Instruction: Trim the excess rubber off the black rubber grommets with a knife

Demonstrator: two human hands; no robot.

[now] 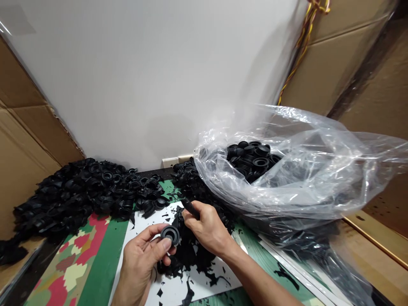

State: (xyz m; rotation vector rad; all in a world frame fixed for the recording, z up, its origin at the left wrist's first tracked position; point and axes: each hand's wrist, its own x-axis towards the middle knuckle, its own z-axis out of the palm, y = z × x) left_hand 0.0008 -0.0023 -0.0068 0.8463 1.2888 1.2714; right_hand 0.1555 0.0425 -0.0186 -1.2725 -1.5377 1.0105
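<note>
Between the thumb and fingers of my left hand (143,255) is a round black rubber bellows cap (170,234), its ringed open face turned up toward me. My right hand (207,225) is closed around a dark, stick-like tool (190,208) just above and right of the cap. The tool's working end is hard to make out. Beneath both hands, black rubber scraps (194,255) lie heaped on a white sheet (178,289).
A large pile of black rubber parts (95,187) with ragged edges spreads at the left. At the right stands a clear plastic bag (287,191) holding smoother black rubber parts (251,157). Cardboard (32,114) borders the left side, and a pale wall (159,76) rises behind.
</note>
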